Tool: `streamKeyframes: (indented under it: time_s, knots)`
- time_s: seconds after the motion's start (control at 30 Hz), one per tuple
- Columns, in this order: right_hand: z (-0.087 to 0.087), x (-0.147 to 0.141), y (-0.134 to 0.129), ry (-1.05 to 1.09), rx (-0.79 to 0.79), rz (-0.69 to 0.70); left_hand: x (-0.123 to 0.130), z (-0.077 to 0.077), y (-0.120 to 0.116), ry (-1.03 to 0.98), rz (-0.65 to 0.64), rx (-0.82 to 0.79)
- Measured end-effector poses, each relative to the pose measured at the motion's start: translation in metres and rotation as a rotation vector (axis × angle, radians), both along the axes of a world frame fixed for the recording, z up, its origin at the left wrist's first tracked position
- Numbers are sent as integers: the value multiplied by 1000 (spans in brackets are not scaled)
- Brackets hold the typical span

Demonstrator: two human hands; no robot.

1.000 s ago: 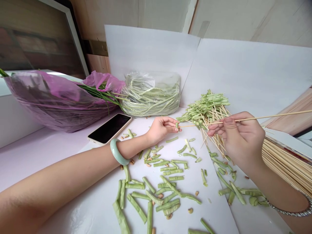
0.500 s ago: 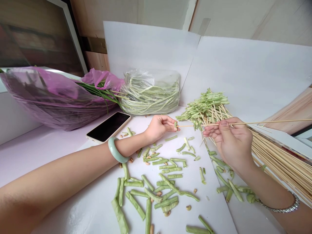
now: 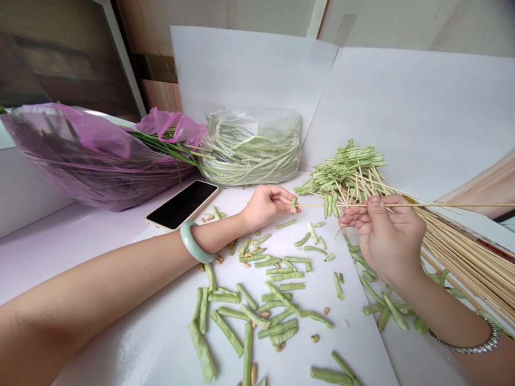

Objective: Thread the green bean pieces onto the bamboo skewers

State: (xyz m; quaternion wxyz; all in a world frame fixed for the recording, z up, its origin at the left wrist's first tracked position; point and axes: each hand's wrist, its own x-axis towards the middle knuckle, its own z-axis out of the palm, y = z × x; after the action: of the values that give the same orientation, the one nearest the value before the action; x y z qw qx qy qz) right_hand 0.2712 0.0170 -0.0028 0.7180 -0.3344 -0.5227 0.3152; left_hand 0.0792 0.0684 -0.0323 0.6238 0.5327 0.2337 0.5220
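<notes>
My right hand (image 3: 388, 236) is closed around a thin bamboo skewer (image 3: 454, 205), which lies nearly level with its long end out to the right. Several short pieces of green bean (image 3: 330, 205) are threaded crosswise on it, just left of my right fingers. Between thumb and fingers, my left hand (image 3: 267, 208) pinches another small bean piece (image 3: 294, 202) at the skewer's left tip. Whether the tip has pierced that piece I cannot tell. Cut bean pieces (image 3: 247, 348) lie loose on the white surface below, among small tan beans (image 3: 315, 338).
Behind my hands lies a pile of bean-threaded skewers (image 3: 350, 166). Bare skewers (image 3: 470, 257) lie at the right. A clear bag of long beans (image 3: 253, 155), a purple bag of greens (image 3: 100, 161) and a phone (image 3: 183, 203) sit back left. White panels (image 3: 402, 107) stand behind.
The bean pieces on the skewer now hang more evenly side by side. Both hands keep their grips, and the whole view has shifted slightly.
</notes>
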Motion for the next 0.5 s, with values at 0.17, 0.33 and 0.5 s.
streamKeyframes:
  time_s: [0.17, 0.33, 0.5]
  knots:
    - [0, 1, -1, -7, -42, -6, 1, 0, -1, 1, -10, 7]
    - [0, 0, -4, -27, -75, -6, 1, 1, -1, 17, 11, 27]
    - [0, 2, -3, -54, -79, 20, 0, 1, -1, 23, 19, 39]
